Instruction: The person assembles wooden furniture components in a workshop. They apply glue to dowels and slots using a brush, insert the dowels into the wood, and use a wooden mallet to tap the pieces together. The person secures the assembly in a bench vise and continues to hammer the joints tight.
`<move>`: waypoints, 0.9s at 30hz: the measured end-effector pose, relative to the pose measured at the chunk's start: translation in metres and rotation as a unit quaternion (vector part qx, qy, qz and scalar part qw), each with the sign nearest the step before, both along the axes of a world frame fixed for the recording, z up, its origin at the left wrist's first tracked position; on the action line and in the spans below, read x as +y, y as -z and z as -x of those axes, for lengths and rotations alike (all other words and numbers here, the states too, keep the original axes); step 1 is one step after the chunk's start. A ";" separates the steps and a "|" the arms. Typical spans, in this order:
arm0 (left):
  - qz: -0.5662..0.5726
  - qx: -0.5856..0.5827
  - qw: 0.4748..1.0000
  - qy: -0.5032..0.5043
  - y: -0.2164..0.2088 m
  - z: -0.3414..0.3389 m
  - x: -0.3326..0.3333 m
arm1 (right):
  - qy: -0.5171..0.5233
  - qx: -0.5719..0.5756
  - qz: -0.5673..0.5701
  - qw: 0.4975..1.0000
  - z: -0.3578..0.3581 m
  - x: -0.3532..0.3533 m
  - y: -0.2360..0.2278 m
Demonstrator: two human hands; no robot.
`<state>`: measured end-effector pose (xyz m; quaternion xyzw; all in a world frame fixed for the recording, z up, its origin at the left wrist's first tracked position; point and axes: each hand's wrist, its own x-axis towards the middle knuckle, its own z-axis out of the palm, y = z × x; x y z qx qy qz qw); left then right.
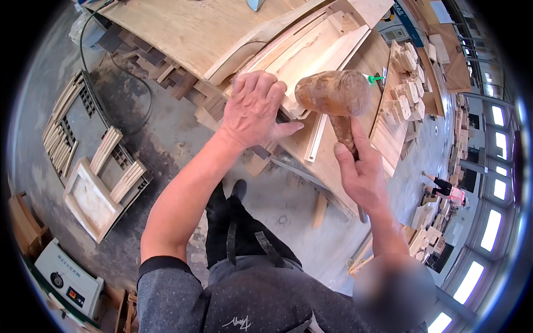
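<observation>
A wooden mallet [327,94] with a thick round head is in my right hand [363,172], its handle wrapped by my fingers. The mallet head is raised over the near end of a pale wooden workpiece [311,47] with long curved sides, lying on the wooden bench. At that near end my left hand [250,108] is closed, fingers curled and thumb stretched toward the right. Something dark shows beneath its thumb, but the hand hides most of it. Grooved pale wooden strips [315,139] lie below the mallet.
Small shaped wooden blocks [408,100] stand at the bench's right side, near a green-tipped item [375,79]. Wood offcuts [183,83] are piled under the bench. A pallet with wooden strips [105,150] sits on the floor left, where a dark hose [150,105] also lies. Another person [452,192] is far right.
</observation>
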<state>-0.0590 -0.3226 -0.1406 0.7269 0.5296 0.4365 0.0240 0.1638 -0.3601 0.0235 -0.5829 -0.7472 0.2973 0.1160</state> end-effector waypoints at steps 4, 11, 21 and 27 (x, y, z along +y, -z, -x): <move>-0.014 -0.002 1.000 -0.001 0.005 -0.002 0.000 | 0.015 0.288 -0.087 0.954 0.007 -0.003 -0.015; -0.003 0.000 1.000 0.014 0.005 -0.003 -0.002 | -0.004 -0.011 0.000 1.000 0.001 0.000 0.017; 0.151 -0.002 0.978 0.143 -0.042 0.030 0.013 | 0.045 0.083 0.011 0.995 -0.017 -0.007 0.013; 0.421 -0.270 0.832 0.241 -0.086 0.018 0.045 | 0.176 0.183 0.065 0.965 -0.057 -0.038 0.050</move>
